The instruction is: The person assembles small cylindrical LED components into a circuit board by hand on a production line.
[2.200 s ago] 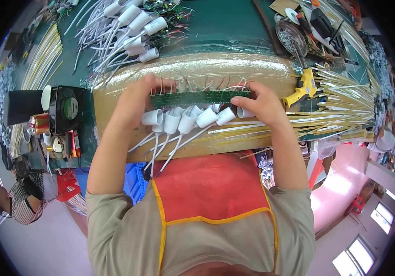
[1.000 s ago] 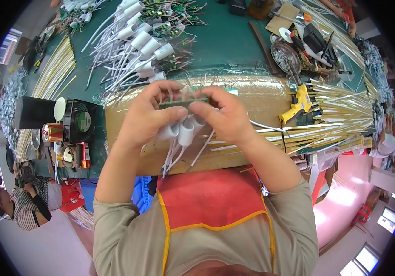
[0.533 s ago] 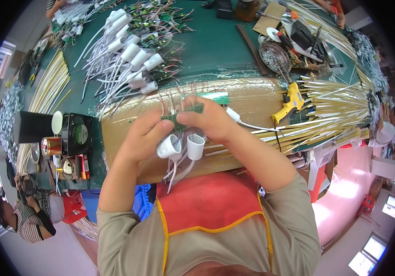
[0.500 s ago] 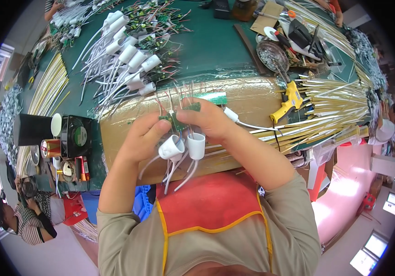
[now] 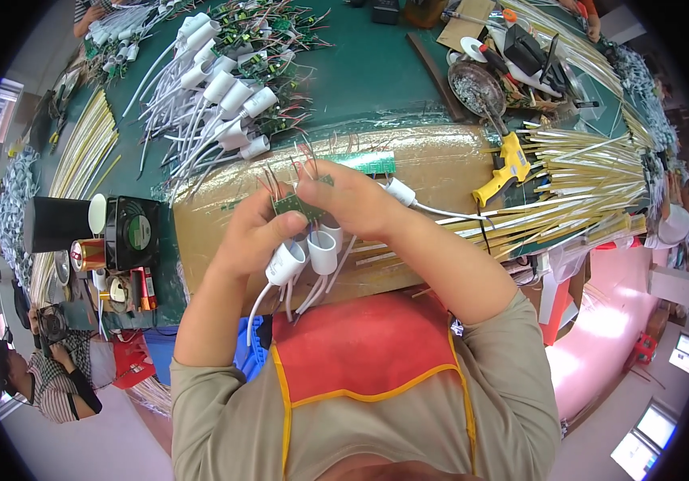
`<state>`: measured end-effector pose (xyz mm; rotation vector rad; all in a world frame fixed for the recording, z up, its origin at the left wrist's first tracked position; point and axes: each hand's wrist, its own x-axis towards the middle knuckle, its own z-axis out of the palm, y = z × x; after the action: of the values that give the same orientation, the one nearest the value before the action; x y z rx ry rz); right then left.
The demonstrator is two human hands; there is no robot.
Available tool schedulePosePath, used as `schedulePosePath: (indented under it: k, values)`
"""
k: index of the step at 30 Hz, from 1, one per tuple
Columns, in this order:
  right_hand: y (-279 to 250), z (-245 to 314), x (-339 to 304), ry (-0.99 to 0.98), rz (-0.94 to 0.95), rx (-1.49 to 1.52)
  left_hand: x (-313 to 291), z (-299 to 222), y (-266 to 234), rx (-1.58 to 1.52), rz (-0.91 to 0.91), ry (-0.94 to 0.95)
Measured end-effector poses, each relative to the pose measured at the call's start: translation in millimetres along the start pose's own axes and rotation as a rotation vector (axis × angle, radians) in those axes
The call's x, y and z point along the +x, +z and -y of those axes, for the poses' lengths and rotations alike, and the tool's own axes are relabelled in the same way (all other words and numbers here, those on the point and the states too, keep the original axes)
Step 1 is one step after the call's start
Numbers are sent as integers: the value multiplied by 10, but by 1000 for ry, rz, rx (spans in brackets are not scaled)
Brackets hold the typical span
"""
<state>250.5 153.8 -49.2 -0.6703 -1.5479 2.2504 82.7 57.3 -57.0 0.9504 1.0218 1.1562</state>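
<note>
My left hand (image 5: 256, 234) and my right hand (image 5: 348, 199) are close together over the cardboard mat. Both are closed, thumbs on top, around small green circuit boards (image 5: 286, 206) with thin wires standing up from their far edge. Below the boards hang white cylindrical caps (image 5: 286, 263) with white cables trailing toward the red apron. The fingers partly cover the boards, so their exact number is hidden. Just beyond my right hand lie a green board strip (image 5: 372, 163) and another white cap (image 5: 400, 192) with a cable running right.
A big pile of white caps (image 5: 236, 98) with cables and boards lies at the far left. To the right are a yellow glue gun (image 5: 508, 170), a round metal pan (image 5: 475, 88) and long yellow-white strips (image 5: 593, 172). A black fan (image 5: 134, 232) and a can (image 5: 88, 255) stand at left.
Both hands have turned the boards slightly, bringing them together. The hanging caps have shifted, with a third now showing behind. My right hand has moved a little left.
</note>
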Motion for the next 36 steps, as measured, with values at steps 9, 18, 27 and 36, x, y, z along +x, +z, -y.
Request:
schedulePosePath:
  k: [9,18,27,36]
  values:
    - [119,-8,-55,-72,-266,-251,41,10,200,-3,-234,-33]
    - [-17,-3,-207,-227,-111,-54,-98,-120,131,-136,-233,-37]
    - [196,-50,-131,-399,-493,-446,44,-96,287,-136,-373,-28]
    - [-348,128,-186,-182,-512,-614,-168,-541,-148,35,-550,206]
